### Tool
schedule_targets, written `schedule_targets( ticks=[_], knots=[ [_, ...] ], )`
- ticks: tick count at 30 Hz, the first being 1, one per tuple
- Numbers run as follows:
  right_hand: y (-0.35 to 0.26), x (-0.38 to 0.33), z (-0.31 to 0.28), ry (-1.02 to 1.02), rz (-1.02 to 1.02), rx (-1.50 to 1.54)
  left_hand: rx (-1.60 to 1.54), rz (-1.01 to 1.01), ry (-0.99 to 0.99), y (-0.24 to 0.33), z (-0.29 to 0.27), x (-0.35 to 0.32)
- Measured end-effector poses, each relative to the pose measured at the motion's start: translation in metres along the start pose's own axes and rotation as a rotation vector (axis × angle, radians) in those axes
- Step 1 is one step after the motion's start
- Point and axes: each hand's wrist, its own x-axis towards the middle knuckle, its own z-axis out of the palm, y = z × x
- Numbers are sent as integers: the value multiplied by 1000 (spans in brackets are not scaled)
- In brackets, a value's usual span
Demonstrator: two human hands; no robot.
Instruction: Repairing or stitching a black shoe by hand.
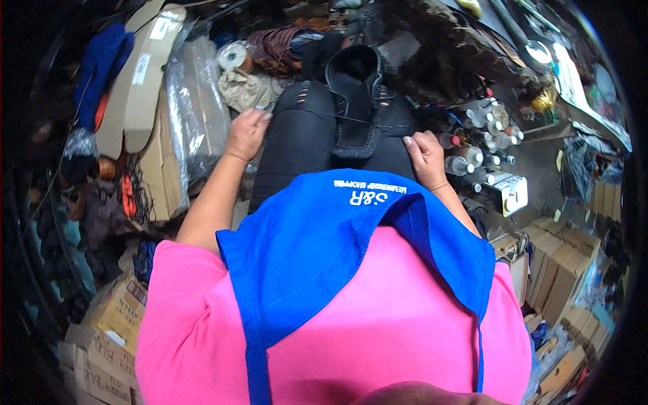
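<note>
A black shoe, with its dark opening at the far end, rests between my black-trousered thighs. A thin thread crosses it from side to side. My left hand, beside the left thigh, is closed with its fingertips pinched at the thread's left end. On the other side, my right hand is closed near the thread's right end, by the right thigh. Both hands are apart from the shoe. A blue apron covers my lap over a pink shirt.
Several bottles stand close to my right hand. Cardboard pieces and plastic-wrapped sheets lean at the left. Beyond my left hand are a crumpled beige cloth and a white roll. Stacked cardboard boxes sit at the right.
</note>
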Motion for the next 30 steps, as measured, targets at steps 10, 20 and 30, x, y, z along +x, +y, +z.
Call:
schedule_targets(
  ticks=[10, 20, 30],
  knots=[
    [-8, 5, -6, -28, 14, -143, -291, 106, 52, 102, -2, 90],
    [-26, -10, -26, -95, 516, 687, -210, 85, -558, 149, 15, 133],
    [-83, 47, -39, -296, 272, 164, -998, -5, -916, 122, 43, 118]
  ],
)
